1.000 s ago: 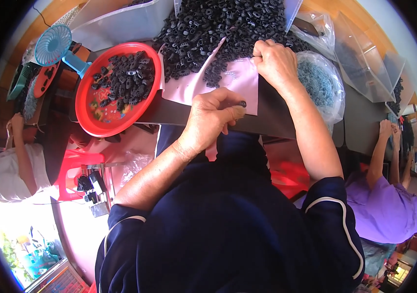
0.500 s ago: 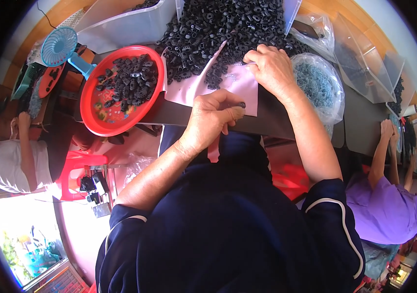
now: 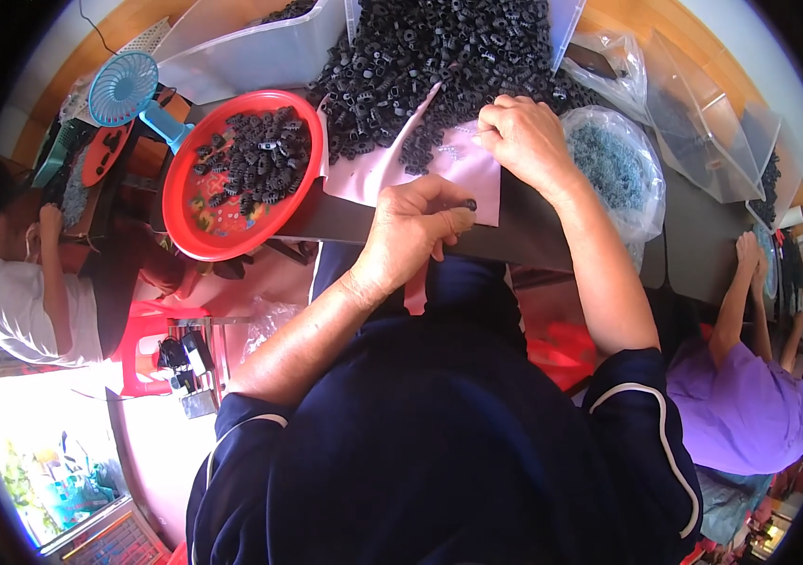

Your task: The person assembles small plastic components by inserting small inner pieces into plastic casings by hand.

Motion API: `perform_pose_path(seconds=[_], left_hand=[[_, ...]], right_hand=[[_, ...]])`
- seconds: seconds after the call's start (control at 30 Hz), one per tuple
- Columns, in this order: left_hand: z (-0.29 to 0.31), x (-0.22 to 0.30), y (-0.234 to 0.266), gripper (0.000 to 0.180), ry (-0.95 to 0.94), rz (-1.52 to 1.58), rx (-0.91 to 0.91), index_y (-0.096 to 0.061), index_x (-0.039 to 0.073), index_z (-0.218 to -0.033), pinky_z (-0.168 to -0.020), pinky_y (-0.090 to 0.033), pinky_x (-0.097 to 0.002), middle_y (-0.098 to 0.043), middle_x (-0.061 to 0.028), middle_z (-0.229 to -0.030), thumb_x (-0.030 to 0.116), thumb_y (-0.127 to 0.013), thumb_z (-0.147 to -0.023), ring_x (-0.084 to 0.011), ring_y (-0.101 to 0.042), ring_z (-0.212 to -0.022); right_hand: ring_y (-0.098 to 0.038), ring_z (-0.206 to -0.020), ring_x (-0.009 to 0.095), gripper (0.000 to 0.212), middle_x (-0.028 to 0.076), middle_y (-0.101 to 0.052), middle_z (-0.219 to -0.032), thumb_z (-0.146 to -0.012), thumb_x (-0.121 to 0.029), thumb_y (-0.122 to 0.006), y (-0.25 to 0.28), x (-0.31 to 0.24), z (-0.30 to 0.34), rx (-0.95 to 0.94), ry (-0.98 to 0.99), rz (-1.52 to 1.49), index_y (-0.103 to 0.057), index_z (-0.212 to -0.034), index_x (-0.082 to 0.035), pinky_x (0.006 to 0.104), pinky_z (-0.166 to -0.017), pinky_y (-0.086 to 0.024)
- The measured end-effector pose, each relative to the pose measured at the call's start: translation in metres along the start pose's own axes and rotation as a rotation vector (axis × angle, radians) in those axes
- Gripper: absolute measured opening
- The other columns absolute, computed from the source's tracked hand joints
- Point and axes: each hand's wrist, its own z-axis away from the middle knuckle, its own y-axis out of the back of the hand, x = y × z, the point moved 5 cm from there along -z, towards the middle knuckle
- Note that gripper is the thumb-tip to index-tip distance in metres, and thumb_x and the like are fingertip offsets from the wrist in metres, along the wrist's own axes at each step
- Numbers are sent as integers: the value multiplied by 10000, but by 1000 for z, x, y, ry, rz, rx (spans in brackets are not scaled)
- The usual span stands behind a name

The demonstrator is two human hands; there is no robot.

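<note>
The left hand pinches a small black part near the table edge. Farther, the right hand is curled by the pink cloth; its content I cannot tell. Behind lies a heap of black parts.

Smooth plas. basin, ribbed plas. pcs

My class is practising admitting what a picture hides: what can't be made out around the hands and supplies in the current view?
Head view:
Most of the small black piece: covered by the left hand.
Anything in the right hand's pinch: hidden by its curled fingers.
The black pile's far end: cut off by the top edge.
Shapes of the bluish pieces: too small.
</note>
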Motion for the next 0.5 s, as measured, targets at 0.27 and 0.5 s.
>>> perform_pose_path(seconds=[0.27, 0.5], left_hand=[[0, 1, 0, 146, -18, -14, 11, -663, -34, -965, -462, -458, -203, -651, -54, -751, 23, -690, -833, -73, -580, -598], [-4, 1, 3, 135, -33, -25, 44, -665, -33, -1001, -459, -470, -200, -652, -61, -774, 23, -654, -878, -83, -596, -612]], right_hand=[[-623, -862, 307, 111, 89, -633, -860, -813, -183, -633, -3, -6, 7, 19, -62, 168, -620, -823, -73, 446, -754, -466], [-623, -847, 322, 103, 109, -626, -868, -777, -116, -646, -3, -20, 15, 166, 117, 185, -569, -790, -48, 445, -749, -470]])
